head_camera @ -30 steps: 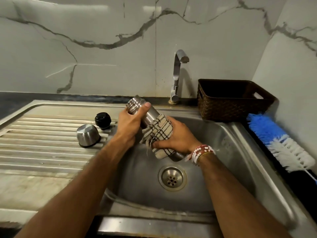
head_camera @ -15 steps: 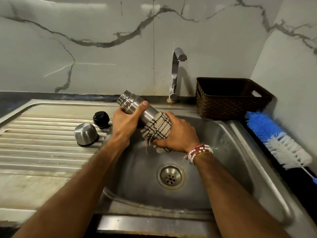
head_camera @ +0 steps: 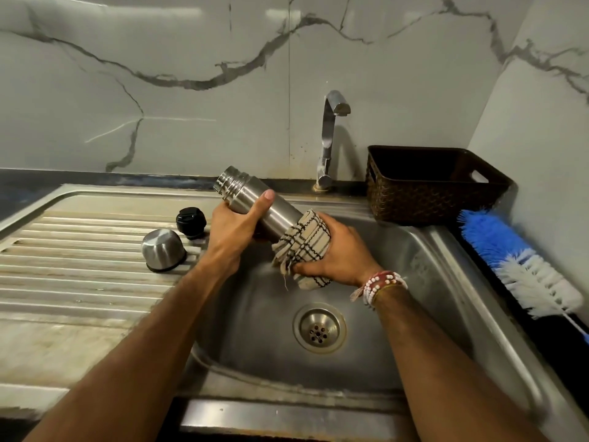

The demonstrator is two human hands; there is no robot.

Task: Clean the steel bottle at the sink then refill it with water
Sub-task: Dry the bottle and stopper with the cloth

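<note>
**Right hand (head_camera: 338, 255) draws the checked cloth (head_camera: 302, 247) down toward the base of the steel bottle (head_camera: 271, 205)**

More bare steel shows between the two hands than a second ago. The cloth has slid from mid-body to the lower end, and the threaded neck has swung up and to the left. By my reading, the outside wipe is well along and the refill has not begun. No water can be seen coming from the tap (head_camera: 328, 138).

The bottle is held tilted above the sink (head_camera: 439, 282), with its open neck high on the left and its base low on the right, hidden in the cloth. The left hand (head_camera: 236, 231) is clamped round the upper body just below the neck, thumb laid across the top. The right hand is closed round the cloth, which wraps the lower body.

Left of the left hand, the steel cup lid (head_camera: 163, 249) and the black stopper (head_camera: 191, 218) stand on the draining board (head_camera: 79, 272). A dark woven basket (head_camera: 430, 193) stands behind the basin. A blue and white bottle brush (head_camera: 516, 260) lies on the worktop to the right.
</note>
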